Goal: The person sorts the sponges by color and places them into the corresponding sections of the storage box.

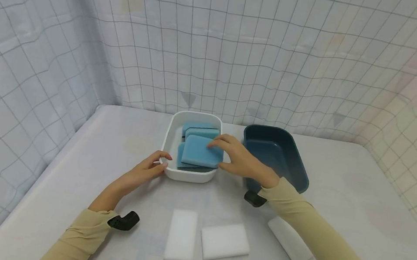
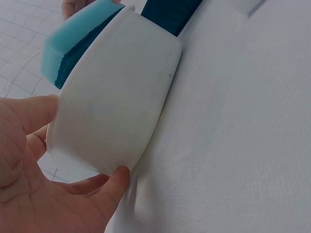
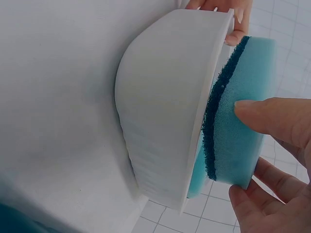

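A white plastic tub stands on the table and holds several blue sponges. My left hand grips the tub's near left corner, fingers over the rim and thumb on the outer wall. On top lies a light blue sponge with a dark scouring layer underneath, at the tub's right side. My right hand holds this sponge, thumb against its near edge and fingers over its upper face. In the left wrist view the sponge shows tilted, jutting above the rim.
A dark blue tub stands right of the white one, partly behind my right forearm. Nearer to me lie white sponge blocks: one upright, one slanted, and others by my right sleeve. Gridded white curtains surround the table.
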{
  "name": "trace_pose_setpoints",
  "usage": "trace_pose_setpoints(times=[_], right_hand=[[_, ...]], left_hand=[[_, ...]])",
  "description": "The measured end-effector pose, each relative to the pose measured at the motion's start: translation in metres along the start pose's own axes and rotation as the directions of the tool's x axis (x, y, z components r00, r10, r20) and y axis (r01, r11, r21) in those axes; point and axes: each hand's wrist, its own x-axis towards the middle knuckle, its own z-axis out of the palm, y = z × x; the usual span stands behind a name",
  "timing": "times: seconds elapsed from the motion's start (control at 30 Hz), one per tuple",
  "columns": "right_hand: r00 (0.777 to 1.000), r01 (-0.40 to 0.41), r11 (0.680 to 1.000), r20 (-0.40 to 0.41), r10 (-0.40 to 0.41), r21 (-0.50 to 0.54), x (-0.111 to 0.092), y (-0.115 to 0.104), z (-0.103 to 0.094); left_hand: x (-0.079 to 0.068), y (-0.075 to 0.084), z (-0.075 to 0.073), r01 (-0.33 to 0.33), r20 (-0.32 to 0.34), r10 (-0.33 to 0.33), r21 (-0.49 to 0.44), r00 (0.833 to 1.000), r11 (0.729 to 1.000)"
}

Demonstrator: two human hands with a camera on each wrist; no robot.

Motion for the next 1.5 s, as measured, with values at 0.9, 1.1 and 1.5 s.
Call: trace_pose_setpoints(times=[0.9, 1.1, 1.5], right_hand=[[0.993, -0.064, 0.998, 0.097, 0.064, -0.001, 0.022, 0.003, 0.018], [0.989, -0.095, 0.995, 0.119, 0.092, 0.021, 0.024, 0.004, 0.020], [0.983, -0.133, 0.990, 0.135, 0.126, 0.047, 0.024, 0.003, 0.021]], left_hand=[[0.003, 0.000, -0.001, -0.002, -0.006, 0.002, 0.000, 1.000, 1.000], [0.002, -0.001, 0.000, 0.019, -0.012, -0.019, -0.015, 1.000, 1.000], [0.001, -0.001, -0.001, 0.004, 0.000, -0.004, -0.017, 1.000, 1.000]])
